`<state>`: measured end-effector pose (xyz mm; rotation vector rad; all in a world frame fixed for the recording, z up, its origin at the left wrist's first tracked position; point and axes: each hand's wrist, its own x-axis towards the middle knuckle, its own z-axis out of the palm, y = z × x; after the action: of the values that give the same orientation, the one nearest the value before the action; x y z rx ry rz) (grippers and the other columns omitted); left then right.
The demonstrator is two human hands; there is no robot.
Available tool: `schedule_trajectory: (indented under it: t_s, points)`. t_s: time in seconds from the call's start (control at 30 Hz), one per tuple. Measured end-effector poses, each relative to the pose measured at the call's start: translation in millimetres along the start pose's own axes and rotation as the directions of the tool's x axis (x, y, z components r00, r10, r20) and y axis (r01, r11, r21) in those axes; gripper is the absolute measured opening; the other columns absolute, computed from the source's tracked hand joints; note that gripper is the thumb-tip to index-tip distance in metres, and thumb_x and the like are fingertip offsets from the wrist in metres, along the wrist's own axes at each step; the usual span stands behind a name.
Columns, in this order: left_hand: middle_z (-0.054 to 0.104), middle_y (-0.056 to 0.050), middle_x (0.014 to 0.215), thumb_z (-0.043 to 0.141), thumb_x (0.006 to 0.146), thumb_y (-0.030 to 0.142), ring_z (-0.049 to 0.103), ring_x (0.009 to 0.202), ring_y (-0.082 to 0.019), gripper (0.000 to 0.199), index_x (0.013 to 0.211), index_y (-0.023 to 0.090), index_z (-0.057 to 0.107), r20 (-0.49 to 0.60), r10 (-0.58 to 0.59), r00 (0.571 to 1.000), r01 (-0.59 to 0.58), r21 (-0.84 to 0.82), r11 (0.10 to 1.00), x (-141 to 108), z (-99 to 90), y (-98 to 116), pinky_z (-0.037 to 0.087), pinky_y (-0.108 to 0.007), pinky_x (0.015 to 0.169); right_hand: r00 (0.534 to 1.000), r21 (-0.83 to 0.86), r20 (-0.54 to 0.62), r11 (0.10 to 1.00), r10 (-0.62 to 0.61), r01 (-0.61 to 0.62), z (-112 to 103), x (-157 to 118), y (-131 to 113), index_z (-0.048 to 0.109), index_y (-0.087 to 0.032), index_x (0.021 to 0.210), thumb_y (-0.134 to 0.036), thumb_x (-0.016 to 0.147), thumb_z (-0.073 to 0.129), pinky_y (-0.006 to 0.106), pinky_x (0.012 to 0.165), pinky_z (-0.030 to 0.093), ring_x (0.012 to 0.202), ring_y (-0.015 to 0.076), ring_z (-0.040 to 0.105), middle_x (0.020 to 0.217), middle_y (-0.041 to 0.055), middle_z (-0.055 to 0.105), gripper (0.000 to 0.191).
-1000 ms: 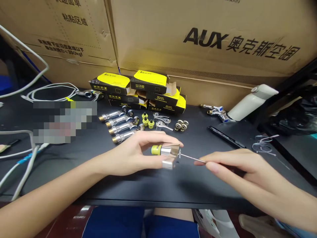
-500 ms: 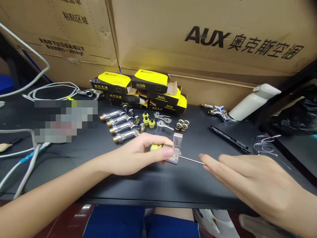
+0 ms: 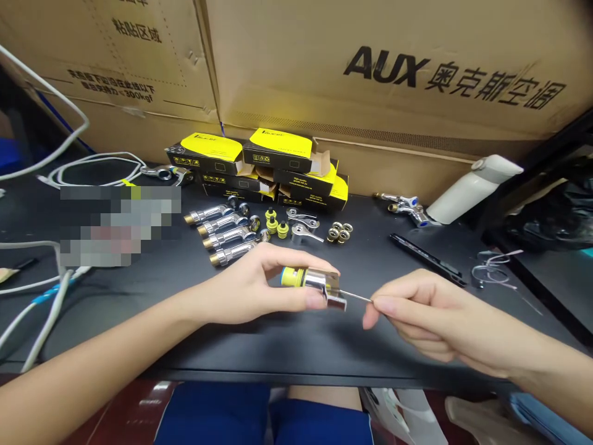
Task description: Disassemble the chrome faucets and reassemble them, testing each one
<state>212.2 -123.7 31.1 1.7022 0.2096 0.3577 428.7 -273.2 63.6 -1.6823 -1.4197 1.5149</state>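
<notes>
Above the front of the desk, my left hand (image 3: pixel 273 281) is closed around a chrome tap handle (image 3: pixel 317 280). A yellow valve cartridge (image 3: pixel 291 277) with a blue end sticks out of the handle's left side. Thumb and fingers of my right hand (image 3: pixel 430 315) pinch a thin metal rod (image 3: pixel 354 296), perhaps a hex key. Its left tip reaches into or against the handle; the exact contact is hidden, as is its other end. Farther back stand several yellow cartridges (image 3: pixel 271 224), beside chrome lever handles (image 3: pixel 306 233) and brass-coloured rings (image 3: pixel 338 232).
Several chrome tap bodies (image 3: pixel 227 230) lie in a row. Behind them are stacked yellow-black boxes (image 3: pixel 278 148). To the right are a pen (image 3: pixel 426 258), another chrome tap (image 3: pixel 407 209), a white bottle (image 3: pixel 472 188) and clear plastic (image 3: pixel 495 269). White cables (image 3: pixel 62 293) run along the left.
My right hand has turned, its outstretched fingers now curled into a pinch on the rod. In my left hand the handle has tilted, showing more of the yellow cartridge.
</notes>
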Motion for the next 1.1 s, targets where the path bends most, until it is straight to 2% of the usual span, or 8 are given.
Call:
schedule_trajectory:
  t_s: [0.1, 0.27, 0.33, 0.47, 0.53, 0.73, 0.87, 1.1]
  points:
    - [0.069, -0.001, 0.066, 0.051, 0.094, 0.038, 0.06, 0.063, -0.011, 0.035, 0.078, 0.014, 0.072, 0.037, -0.078, 0.996, 0.078, 0.0, 0.997, 1.6, -0.4, -1.2, 0.048, -0.022, 0.068, 0.94, -0.39, -0.162, 0.895, -0.3, 0.218, 8.3, -0.9, 4.2, 0.071, -0.016, 0.087, -0.041, 0.098, 0.044, 0.021, 0.044, 0.031, 0.046, 0.0082, 0.037, 0.055, -0.0018, 0.045, 0.038]
    - [0.065, -0.004, 0.056, 0.032, 0.1, 0.043, 0.061, 0.065, -0.015, 0.06, 0.061, 0.013, 0.066, 0.115, -0.164, 0.98, 0.173, -0.069, 0.983, 4.6, -0.7, -4.9, 0.047, -0.026, 0.079, 0.595, -0.959, -0.005, 0.173, -0.804, 0.225, 17.7, -8.8, 9.2, 0.068, -0.016, 0.11, -0.017, 0.097, 0.043, 0.026, 0.042, 0.024, 0.046, 0.0102, 0.038, 0.058, -0.0008, 0.052, 0.028]
    - [0.065, -0.003, 0.059, 0.033, 0.1, 0.044, 0.061, 0.069, -0.015, 0.056, 0.066, 0.013, 0.065, 0.12, -0.151, 0.981, 0.166, -0.123, 0.978, 4.5, -0.4, -5.4, 0.047, -0.026, 0.08, 0.597, -0.954, -0.057, 0.221, -0.8, 0.204, 17.3, -9.9, 5.2, 0.068, -0.016, 0.111, -0.019, 0.096, 0.048, 0.024, 0.043, 0.027, 0.047, 0.0102, 0.04, 0.058, -0.0015, 0.051, 0.025]
    - [0.061, -0.001, 0.064, 0.037, 0.099, 0.042, 0.057, 0.069, -0.014, 0.043, 0.078, 0.014, 0.062, 0.101, -0.12, 0.988, 0.133, -0.133, 0.982, 3.2, 0.3, -2.8, 0.045, -0.025, 0.077, 0.814, -0.696, -0.241, 0.679, -0.528, 0.234, 13.5, -9.0, -10.0, 0.07, -0.019, 0.083, -0.03, 0.097, 0.048, 0.021, 0.049, 0.04, 0.056, 0.0113, 0.053, 0.064, -0.0004, 0.059, 0.029]
    - [0.058, 0.001, 0.064, 0.037, 0.099, 0.041, 0.055, 0.067, -0.014, 0.04, 0.082, 0.014, 0.06, 0.101, -0.119, 0.988, 0.132, -0.135, 0.982, 3.0, 0.6, -1.6, 0.044, -0.026, 0.076, 0.853, -0.636, -0.255, 0.743, -0.456, 0.207, 11.8, -9.1, -13.1, 0.068, -0.019, 0.075, -0.031, 0.097, 0.048, 0.021, 0.049, 0.041, 0.057, 0.0118, 0.055, 0.064, -0.0003, 0.06, 0.033]
    - [0.055, 0.001, 0.061, 0.036, 0.099, 0.043, 0.053, 0.065, -0.014, 0.04, 0.08, 0.015, 0.057, 0.076, -0.133, 0.988, 0.142, -0.134, 0.981, 4.6, 2.0, -2.8, 0.043, -0.026, 0.072, 0.646, -0.868, -0.183, 0.43, -0.741, 0.247, 14.2, -14.8, -2.7, 0.068, -0.022, 0.088, -0.023, 0.095, 0.05, 0.024, 0.048, 0.04, 0.056, 0.0117, 0.057, 0.076, 0.0031, 0.065, 0.019]
    - [0.054, 0.001, 0.061, 0.037, 0.099, 0.042, 0.053, 0.064, -0.014, 0.038, 0.078, 0.015, 0.056, 0.089, -0.134, 0.987, 0.146, -0.147, 0.978, 5.1, 2.4, -3.2, 0.043, -0.026, 0.071, 0.635, -0.912, -0.236, 0.393, -0.736, 0.116, 17.2, -16.5, -2.6, 0.066, -0.023, 0.089, -0.026, 0.094, 0.054, 0.022, 0.041, 0.037, 0.049, 0.0085, 0.053, 0.078, 0.0013, 0.065, 0.014]
    - [0.057, 0.001, 0.064, 0.036, 0.099, 0.04, 0.054, 0.069, -0.014, 0.038, 0.079, 0.016, 0.057, 0.112, -0.12, 0.986, 0.132, -0.105, 0.986, 3.9, 1.2, -2.4, 0.043, -0.026, 0.077, 0.676, -0.825, -0.178, 0.483, -0.715, 0.293, 12.2, -11.2, -6.0, 0.061, -0.02, 0.09, -0.016, 0.093, 0.055, 0.025, 0.063, 0.047, 0.071, 0.0144, 0.061, 0.082, 0.0032, 0.064, 0.008]
